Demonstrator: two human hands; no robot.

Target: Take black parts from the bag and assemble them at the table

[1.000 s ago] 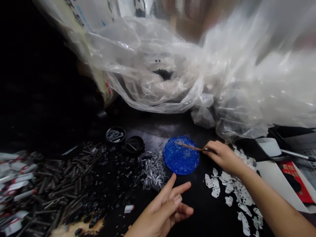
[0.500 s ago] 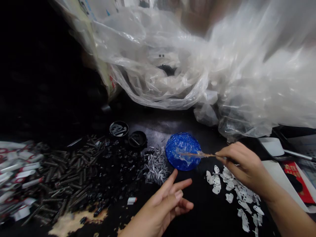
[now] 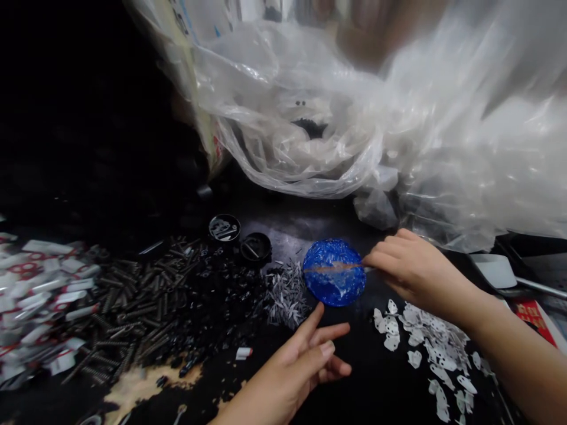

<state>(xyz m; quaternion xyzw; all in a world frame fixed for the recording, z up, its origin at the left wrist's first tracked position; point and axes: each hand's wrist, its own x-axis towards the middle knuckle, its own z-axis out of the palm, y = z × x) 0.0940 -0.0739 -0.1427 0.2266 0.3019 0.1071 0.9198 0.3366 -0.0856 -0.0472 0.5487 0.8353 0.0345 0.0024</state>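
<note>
A thin brown stick (image 3: 339, 267) lies across a round blue lid-like dish (image 3: 334, 292) smeared with pale, shiny grease. My right hand (image 3: 405, 262) grips the stick's right end, its fingers closed beside the dish's right rim. Below the dish is my left hand (image 3: 310, 357), holding nothing, its fingers spread and the index fingertip close to the dish's lower edge. Touching or close by on the left of the dish is a heap of small grey metal slivers (image 3: 287, 295). Flat white pieces with holes (image 3: 436, 336) lie scattered below my right forearm.
Dark springs (image 3: 137, 289), small black parts (image 3: 221, 295) and white-and-red cylinders (image 3: 48, 295) are heaped at the left. Two small round containers (image 3: 224, 228) stand behind. Clear plastic bags (image 3: 310, 159) fill the back. A white scoop (image 3: 494, 270) lies at the right.
My right hand has moved left and up, and the stick now spans the dish. My left hand stays nearly in place. The whole view has shifted slightly.
</note>
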